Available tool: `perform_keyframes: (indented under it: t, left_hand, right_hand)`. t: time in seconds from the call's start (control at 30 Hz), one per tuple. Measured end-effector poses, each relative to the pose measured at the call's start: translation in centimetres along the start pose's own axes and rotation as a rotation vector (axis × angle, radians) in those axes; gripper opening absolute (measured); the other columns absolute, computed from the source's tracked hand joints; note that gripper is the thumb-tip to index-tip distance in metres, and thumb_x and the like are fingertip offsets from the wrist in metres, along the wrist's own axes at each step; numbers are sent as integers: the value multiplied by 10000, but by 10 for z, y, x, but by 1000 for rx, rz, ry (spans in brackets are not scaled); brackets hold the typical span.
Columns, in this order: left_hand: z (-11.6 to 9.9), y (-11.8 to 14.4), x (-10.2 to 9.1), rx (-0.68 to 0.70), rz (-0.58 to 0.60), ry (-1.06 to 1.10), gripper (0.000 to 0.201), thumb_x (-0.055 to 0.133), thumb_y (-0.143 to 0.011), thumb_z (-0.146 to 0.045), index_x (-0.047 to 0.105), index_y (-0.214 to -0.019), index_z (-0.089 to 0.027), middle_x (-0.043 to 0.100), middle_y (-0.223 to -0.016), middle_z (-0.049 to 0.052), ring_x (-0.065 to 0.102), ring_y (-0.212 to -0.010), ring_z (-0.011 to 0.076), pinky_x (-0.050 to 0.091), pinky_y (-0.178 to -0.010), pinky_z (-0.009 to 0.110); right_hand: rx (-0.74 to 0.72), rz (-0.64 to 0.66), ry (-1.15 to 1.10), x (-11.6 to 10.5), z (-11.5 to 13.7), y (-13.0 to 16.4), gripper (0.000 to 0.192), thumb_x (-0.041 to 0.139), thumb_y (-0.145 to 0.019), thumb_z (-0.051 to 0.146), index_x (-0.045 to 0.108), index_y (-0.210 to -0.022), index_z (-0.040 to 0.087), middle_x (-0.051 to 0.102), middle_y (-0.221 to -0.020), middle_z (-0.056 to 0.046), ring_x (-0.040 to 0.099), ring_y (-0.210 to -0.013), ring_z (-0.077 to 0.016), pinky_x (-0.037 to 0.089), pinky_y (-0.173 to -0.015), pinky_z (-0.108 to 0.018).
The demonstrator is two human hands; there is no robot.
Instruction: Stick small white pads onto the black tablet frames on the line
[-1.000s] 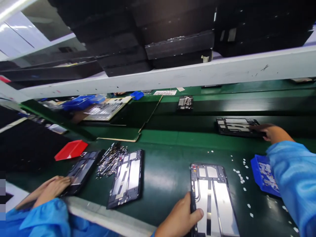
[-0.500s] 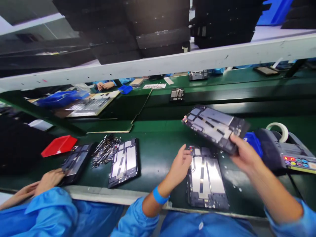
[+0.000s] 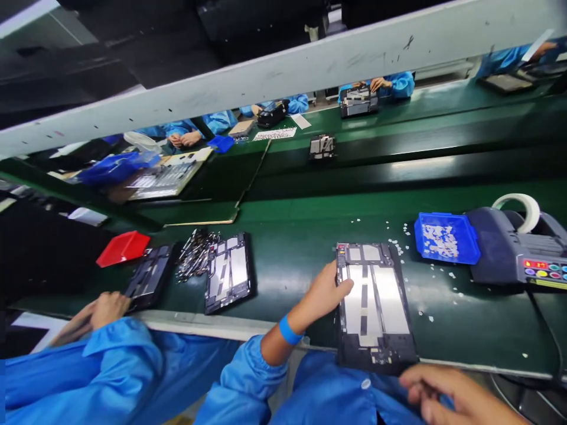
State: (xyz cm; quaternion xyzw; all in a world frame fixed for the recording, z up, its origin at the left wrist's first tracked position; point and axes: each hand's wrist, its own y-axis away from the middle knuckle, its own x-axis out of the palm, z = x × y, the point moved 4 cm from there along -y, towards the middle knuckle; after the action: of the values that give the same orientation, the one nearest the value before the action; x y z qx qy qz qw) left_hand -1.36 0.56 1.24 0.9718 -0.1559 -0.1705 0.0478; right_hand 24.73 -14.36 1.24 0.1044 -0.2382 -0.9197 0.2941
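Observation:
An opened tablet [image 3: 376,301], its silvery battery cells and dark boards showing, lies face up in front of me at the bench edge. A dark edge along its right side may be a second tablet beneath; I cannot tell for sure. My left hand [image 3: 321,298], with a blue wristband, grips its upper left edge, thumb on top and fingers hidden by the side. Just off the lower right corner is my right hand [image 3: 443,392], empty, with loosely bent fingers and the thumb apart from them.
A blue tray [image 3: 447,239] of small white pieces stands beside a tape dispenser [image 3: 518,248]; white scraps lie around. Leftward are another opened tablet [image 3: 229,271], a pile of metal parts [image 3: 195,254], a red tray [image 3: 123,248] and a co-worker's hands [image 3: 108,310] at a tablet.
The tablet that my right hand held up is out of that hand, which has come down toward me. My left hand has closed on the tablet's edge. The view has shifted.

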Motion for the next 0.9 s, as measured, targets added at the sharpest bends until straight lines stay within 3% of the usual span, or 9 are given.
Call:
perform_keyframes:
  t: [0.1,0.2,0.3,0.4,0.53,0.63,0.7,0.8,0.9]
  left_hand:
    - [15,0,-7,-42,-164,-199,611,711,-869,-286,613,-1465,-191,618,-1420,160,496,-1418,377,330,-1267,525]
    - [39,10,3,-124,-173,-59,800,672,-931,-372,385,-1642,-144,357,-1696,195,293,-1600,364,185,-1343,497]
    - [53,32,28,-114,-74,125,845,564,-1014,-463,201,-1710,-151,145,-1792,144,122,-1665,324,87,-1367,468]
    - [54,57,48,-59,3,220,855,508,-1051,-497,75,-1731,-211,78,-1809,81,48,-1673,302,54,-1370,468]
    - [52,61,44,-9,65,149,821,545,-1047,-449,130,-1728,-255,186,-1790,103,170,-1652,344,166,-1357,535]
    - [37,28,11,100,-152,-123,688,530,-1051,-340,287,-1689,-252,400,-1670,146,396,-1539,324,322,-1294,539]
    - [15,-6,-8,221,-183,-375,549,482,-1055,-245,457,-1604,-239,552,-1505,148,522,-1396,297,422,-1210,512]
    - [-17,-52,-15,395,79,-753,444,467,-1058,-185,631,-1461,-272,626,-1401,128,593,-1241,294,497,-1080,497]
    - [-34,-69,-16,511,256,-950,352,506,-1068,-226,714,-1341,-303,633,-1416,106,605,-1214,297,511,-1018,475]
  right_hand:
    - [-39,-377,32,-37,-10,-23,452,693,-823,698,827,-1137,401,802,-1132,-92,736,-1091,-373,579,-1009,-532]
    - [-77,-727,-44,-53,-33,-50,696,644,-869,694,657,-1467,337,655,-1486,-106,605,-1374,-365,443,-1200,-545]
    - [-81,-676,-138,-32,-59,-67,840,551,-937,690,413,-1661,288,415,-1698,-84,390,-1563,-332,294,-1294,-518]
    - [-125,-553,-71,-2,-79,-59,836,518,-1003,605,229,-1726,300,244,-1768,-21,223,-1628,-298,229,-1314,-473]
    - [-205,-550,97,0,-85,-41,800,539,-1025,516,222,-1727,301,277,-1764,-49,288,-1606,-326,261,-1306,-482]
    - [-251,-666,184,-30,-62,-42,737,556,-1023,501,313,-1696,320,379,-1722,-74,399,-1557,-332,334,-1281,-507]
    - [-311,-737,241,-53,-33,-49,674,587,-1011,492,411,-1643,337,430,-1688,-72,436,-1530,-324,382,-1255,-502]
    - [-407,-765,338,-74,16,-63,536,614,-999,479,567,-1512,334,496,-1628,-79,482,-1486,-315,417,-1223,-496]
    - [-478,-731,406,-76,52,-75,437,627,-990,456,650,-1401,309,543,-1575,-94,524,-1444,-309,443,-1195,-493]
